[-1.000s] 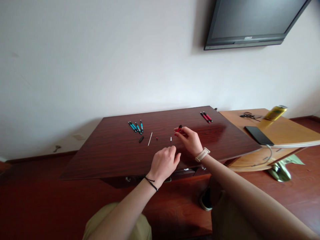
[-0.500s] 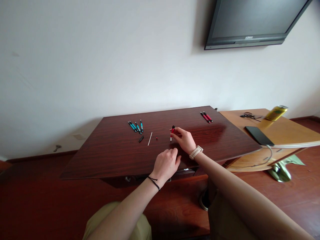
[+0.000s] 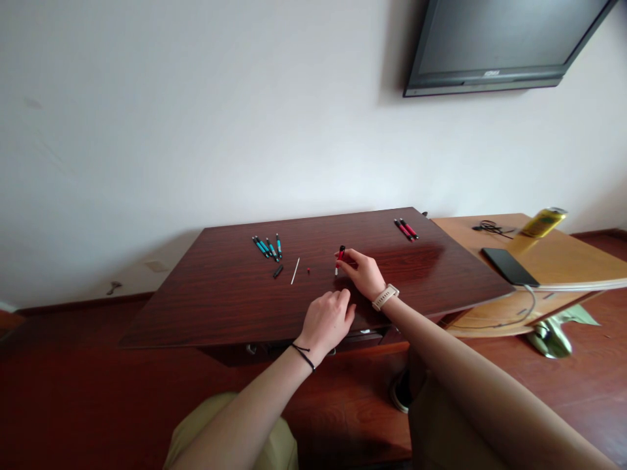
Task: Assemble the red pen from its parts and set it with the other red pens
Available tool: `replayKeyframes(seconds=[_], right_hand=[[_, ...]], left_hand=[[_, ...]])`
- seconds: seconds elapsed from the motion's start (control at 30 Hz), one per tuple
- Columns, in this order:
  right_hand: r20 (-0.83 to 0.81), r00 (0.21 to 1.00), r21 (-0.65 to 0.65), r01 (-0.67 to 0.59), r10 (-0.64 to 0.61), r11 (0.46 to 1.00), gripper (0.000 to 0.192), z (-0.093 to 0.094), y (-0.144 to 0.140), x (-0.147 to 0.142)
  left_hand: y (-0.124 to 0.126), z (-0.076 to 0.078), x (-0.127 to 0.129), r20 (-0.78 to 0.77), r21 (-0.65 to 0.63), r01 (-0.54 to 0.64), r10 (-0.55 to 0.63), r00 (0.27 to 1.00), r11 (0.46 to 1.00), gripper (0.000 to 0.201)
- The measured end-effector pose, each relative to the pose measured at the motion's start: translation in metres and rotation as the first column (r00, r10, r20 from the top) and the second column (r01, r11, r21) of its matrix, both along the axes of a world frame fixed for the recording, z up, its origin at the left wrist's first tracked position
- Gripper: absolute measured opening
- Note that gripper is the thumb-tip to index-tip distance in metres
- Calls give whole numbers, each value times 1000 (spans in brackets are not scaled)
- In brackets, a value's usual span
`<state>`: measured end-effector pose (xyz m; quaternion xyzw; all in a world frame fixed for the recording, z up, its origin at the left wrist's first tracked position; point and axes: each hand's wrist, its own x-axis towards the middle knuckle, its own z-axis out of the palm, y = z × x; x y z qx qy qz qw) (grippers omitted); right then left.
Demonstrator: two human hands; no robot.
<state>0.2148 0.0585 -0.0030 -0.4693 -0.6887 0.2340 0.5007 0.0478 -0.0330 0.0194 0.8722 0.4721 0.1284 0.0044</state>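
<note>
Knees [image 3: 283, 444] in tan pants are nearest, below the near edge of the dark surface [image 3: 230, 313]. Left hand [image 3: 327, 321] is by that near edge. Its grip is bent down, and I can't tell if it has anything inside.

A bit farther, right hand [image 3: 362, 274] has its grip pinched on a red tube [image 3: 341, 253]. The tube is at the fingertips, on the left side of right hand and on the far side of left hand. It stands almost straight up, black end on top. A white tip [image 3: 336, 271] is right under it, in line with it; I can't tell if they are joined.

To the left lie a red bit [image 3: 309, 270], then a thin white stick [image 3: 295, 271] pointing from near to far, then a black piece [image 3: 278, 271]. Farther left are blue pens [image 3: 267, 248]. Two red pens [image 3: 406, 229] lie far right. Behind is the wall [image 3: 245, 130], with a TV [image 3: 490, 39] up high on the right.
</note>
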Motion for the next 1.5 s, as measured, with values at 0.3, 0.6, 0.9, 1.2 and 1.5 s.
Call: replayKeyframes(seconds=[0.3, 0.6, 0.9, 1.2, 1.5], right_hand=[[63, 998, -26, 2, -1, 1000, 21, -1, -2, -1], [119, 993, -47, -9, 14, 999, 17, -7, -1, 0], [157, 988, -45, 1, 6, 999, 15, -10, 0, 5], [196, 980, -67, 28, -14, 997, 13, -8, -2, 6], [252, 965, -119, 105, -73, 987, 24, -4, -2, 0]], left_hand=[[-1, 1, 1, 0, -6, 0, 0, 1000, 1000, 8], [-1, 4, 2, -1, -36, -6, 6, 1000, 999, 10], [-1, 3, 1, 7, -30, -7, 7, 1000, 1000, 8], [-1, 5, 1, 4, -37, 1, -1, 1000, 999, 9], [0, 3, 2, -1, -34, -21, 21, 1000, 999, 10]])
